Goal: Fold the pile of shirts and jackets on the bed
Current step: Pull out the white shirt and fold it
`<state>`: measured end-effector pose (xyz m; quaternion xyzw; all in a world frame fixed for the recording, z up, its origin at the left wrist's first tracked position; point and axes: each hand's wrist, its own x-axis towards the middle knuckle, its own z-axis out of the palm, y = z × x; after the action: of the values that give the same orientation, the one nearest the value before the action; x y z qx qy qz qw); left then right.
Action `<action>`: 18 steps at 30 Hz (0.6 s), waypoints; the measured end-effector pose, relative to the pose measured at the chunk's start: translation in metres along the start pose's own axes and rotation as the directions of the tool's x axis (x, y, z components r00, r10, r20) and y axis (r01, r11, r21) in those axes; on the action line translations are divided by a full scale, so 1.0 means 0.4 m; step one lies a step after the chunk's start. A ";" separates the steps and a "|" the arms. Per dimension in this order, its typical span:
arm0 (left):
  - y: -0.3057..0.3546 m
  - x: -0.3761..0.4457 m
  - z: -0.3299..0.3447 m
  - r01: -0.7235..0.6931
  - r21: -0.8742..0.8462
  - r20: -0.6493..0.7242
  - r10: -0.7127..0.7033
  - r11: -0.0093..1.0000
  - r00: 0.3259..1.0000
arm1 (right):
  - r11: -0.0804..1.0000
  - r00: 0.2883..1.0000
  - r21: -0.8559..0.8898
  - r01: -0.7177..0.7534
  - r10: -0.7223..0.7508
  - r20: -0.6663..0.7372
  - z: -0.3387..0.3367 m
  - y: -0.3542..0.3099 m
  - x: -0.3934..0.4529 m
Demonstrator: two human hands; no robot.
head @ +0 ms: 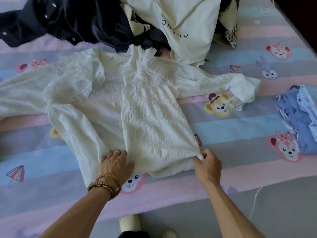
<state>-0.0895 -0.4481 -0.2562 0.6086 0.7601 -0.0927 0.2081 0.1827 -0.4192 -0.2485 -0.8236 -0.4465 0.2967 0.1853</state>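
White blouse (137, 107) lies flat on the bed (240, 140), spread out. Long axis runs from collar to hem: collar points away from the person toward the pile, hem toward the bed's near edge. One side panel is folded in over the middle, its edge forming a straight line down the blouse. Sleeves stretch out to either side of the body; the right one ends in a gathered cuff.

Left hand (115, 164) rests on the hem at the blouse's near left corner, fingers spread flat and pressing the cloth, nothing clenched. Right hand (208, 163) pinches the hem's near right corner between thumb and fingertips, pulling it taut. Bead bracelet (103, 183) wraps the left wrist; ring on one finger.

Beyond the collar: dark jacket (56, 19) with metal snaps, heaped, and a cream shirt (185, 26) with black lettering, touching the blouse's top edge. Right of the blouse, well apart: folded blue clothes (298, 117).

Blouse fabric is thin, crinkled, semi-sheer, with a ruffled collar. Bed sheet is striped pink, blue and lilac with cartoon bears.
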 end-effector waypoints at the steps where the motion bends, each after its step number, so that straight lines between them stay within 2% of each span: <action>1: -0.007 -0.005 0.007 0.019 0.006 -0.018 -0.019 1.000 1.000 | 0.999 1.000 0.024 -0.024 0.024 -0.019 -0.012 0.018 -0.006; 3: -0.017 -0.018 0.015 0.076 -0.061 -0.057 -0.080 0.995 0.995 | 0.981 0.987 0.123 -0.151 0.158 -0.042 -0.035 0.056 -0.012; 5: -0.025 -0.037 0.021 0.132 -0.227 -0.047 -0.147 0.965 0.988 | 0.929 0.962 0.262 -0.260 0.273 -0.013 -0.051 0.080 -0.010; 7: -0.040 -0.071 0.036 0.078 -0.338 -0.050 -0.101 0.938 0.994 | 0.911 0.957 0.295 -0.288 0.279 0.073 -0.061 0.088 -0.010; 9: -0.055 -0.094 0.060 -0.051 -0.214 -0.100 0.030 0.975 0.995 | 0.961 0.971 0.173 -0.217 0.193 0.144 -0.062 0.078 -0.017; 11: -0.055 -0.088 0.074 -0.077 -0.079 -0.140 0.065 0.994 0.988 | 1.000 0.995 0.008 -0.026 0.025 0.095 -0.055 0.064 -0.025; 13: -0.037 -0.062 0.088 -0.067 -0.011 -0.163 0.065 0.998 0.985 | 0.980 0.989 -0.148 0.136 -0.126 0.077 -0.038 0.052 -0.024; 15: -0.009 -0.032 0.090 -0.070 0.019 -0.170 0.072 0.997 0.983 | 0.916 0.967 -0.312 0.253 -0.226 0.122 -0.010 0.053 -0.015; 16: 0.002 -0.018 0.092 -0.088 0.030 -0.208 0.092 0.996 0.974 | 0.898 0.957 -0.333 0.289 -0.256 0.138 0.003 0.059 -0.006; 18: 0.015 0.001 0.086 -0.135 0.019 -0.306 0.135 0.991 0.942 | 0.936 0.968 -0.249 0.248 -0.229 0.105 0.010 0.065 0.011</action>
<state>-0.0768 -0.4598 -0.2866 0.6660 0.7398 0.0183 0.0941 0.1983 -0.4294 -0.2677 -0.7688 -0.5847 0.2414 0.0935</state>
